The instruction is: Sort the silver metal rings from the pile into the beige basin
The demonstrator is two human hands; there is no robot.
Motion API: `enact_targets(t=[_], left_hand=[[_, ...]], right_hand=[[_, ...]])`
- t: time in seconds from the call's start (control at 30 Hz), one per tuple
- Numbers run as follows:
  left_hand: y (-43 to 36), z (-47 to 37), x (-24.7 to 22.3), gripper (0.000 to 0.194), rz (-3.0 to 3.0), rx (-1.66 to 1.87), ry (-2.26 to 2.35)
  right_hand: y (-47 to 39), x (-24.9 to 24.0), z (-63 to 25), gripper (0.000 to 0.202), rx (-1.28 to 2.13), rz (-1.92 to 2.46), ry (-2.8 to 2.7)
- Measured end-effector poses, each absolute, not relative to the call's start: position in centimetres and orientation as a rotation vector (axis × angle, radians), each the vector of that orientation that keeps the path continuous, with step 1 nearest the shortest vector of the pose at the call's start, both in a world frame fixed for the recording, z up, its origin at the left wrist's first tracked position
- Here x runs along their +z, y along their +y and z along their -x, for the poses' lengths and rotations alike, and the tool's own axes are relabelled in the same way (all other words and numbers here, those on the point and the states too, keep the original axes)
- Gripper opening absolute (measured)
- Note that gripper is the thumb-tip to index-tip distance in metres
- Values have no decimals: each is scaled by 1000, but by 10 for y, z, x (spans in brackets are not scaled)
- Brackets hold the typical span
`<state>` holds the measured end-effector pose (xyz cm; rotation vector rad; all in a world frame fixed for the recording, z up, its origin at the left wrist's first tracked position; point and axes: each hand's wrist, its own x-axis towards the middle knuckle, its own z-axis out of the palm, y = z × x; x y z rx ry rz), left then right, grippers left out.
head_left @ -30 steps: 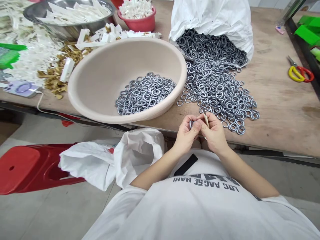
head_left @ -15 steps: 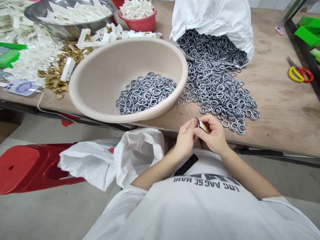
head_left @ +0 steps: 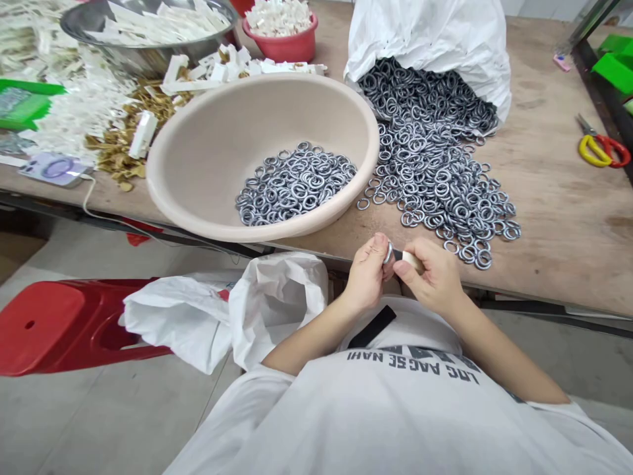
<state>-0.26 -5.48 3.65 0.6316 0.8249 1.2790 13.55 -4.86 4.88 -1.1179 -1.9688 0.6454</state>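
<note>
Near the table's front edge, my left hand [head_left: 368,272] pinches a grey ring [head_left: 388,253] between thumb and fingers. Close beside it on the right, my right hand [head_left: 431,274] grips a small tool with a pale handle [head_left: 412,262] and a short dark blade [head_left: 397,254] pointing at the ring. Whether the blade touches the ring is too small to tell. Behind my hands a pile of grey rings [head_left: 438,178] spills from a white sack [head_left: 430,33]. A beige basin [head_left: 198,165] to the left holds more rings [head_left: 297,185].
Scissors [head_left: 601,148] lie at the right. A steel bowl [head_left: 148,56], a red bowl [head_left: 284,46], white strips, brown pieces [head_left: 119,152] and a phone [head_left: 54,168] occupy the left. White bags [head_left: 277,297] and a red stool [head_left: 44,323] are below the table edge.
My right hand has shifted slightly right, away from my left. The tool has turned to lie more level, and the ring at my left fingertips now shows. The whole view has shifted slightly.
</note>
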Motion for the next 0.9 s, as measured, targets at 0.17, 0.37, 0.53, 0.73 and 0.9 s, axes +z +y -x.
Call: enact_targets(t=[0.17, 0.37, 0.53, 0.73, 0.9], left_hand=[[-54, 3, 38, 56, -611, 1274, 836], [-57, 4, 37, 58, -603, 1256, 850], [-61, 5, 40, 57, -696, 1259, 736], [-55, 18, 36, 51, -607, 1324, 823], [-56, 32, 29, 43, -570, 1356, 917]], right_hand=[[-56, 49, -133, 32, 473, 1136, -2124], [-52, 50, -131, 39, 593, 1134, -2133], [-42, 45, -142, 41, 699, 1243, -1868], [-7, 44, -131, 33, 614, 1363, -1949], [44, 44, -90, 42, 315, 1570, -2373]])
